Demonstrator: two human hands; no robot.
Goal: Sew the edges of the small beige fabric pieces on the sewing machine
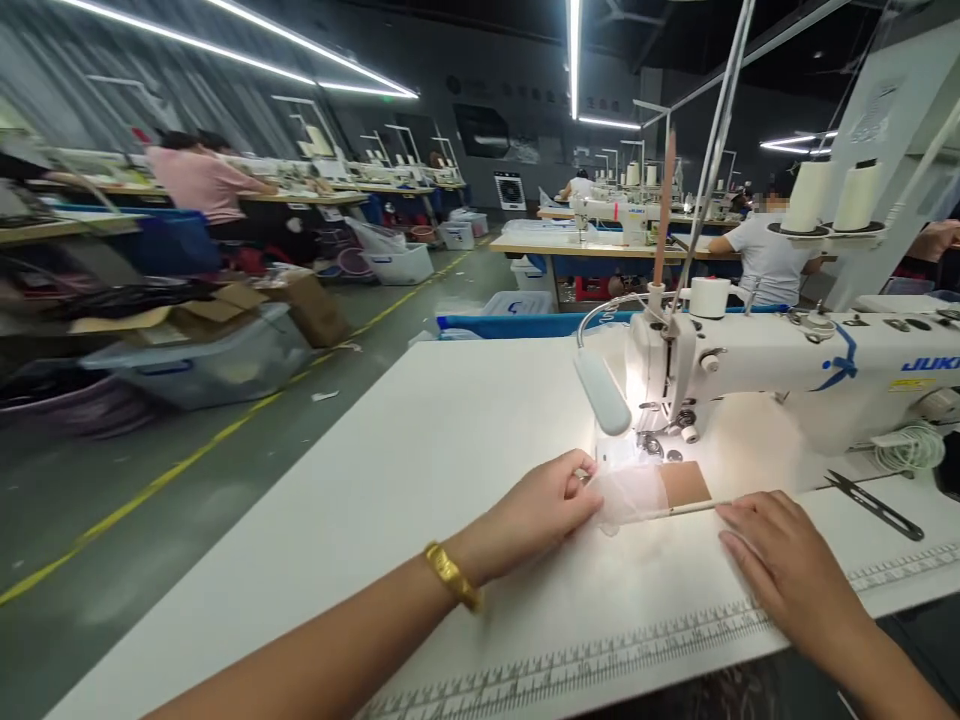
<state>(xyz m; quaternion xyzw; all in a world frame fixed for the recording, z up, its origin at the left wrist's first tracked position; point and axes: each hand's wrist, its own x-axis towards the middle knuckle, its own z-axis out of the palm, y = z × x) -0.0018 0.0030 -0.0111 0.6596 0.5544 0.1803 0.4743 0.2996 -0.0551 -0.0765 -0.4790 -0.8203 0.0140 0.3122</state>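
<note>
A sheer white fabric piece [628,496] lies below the needle area of a white sewing machine [750,365]. My left hand [551,500], with a gold bracelet at the wrist, pinches the fabric's left edge between thumb and fingers. Beside the fabric, on its right, is a brown piece [684,484], with a thin pale strip [694,508] along its front edge. At the strip's right end rests my right hand [784,560], palm down, thumb and fingers apart, fingertips touching the strip. The machine's lamp [602,392] lights the fabric.
Black thread snips [876,505] and a coiled pale cord [909,447] lie to the right. A printed ruler [570,668] runs along the front edge of the white table [360,540]. Bins and boxes stand on the floor at left; other people sit at machines farther back.
</note>
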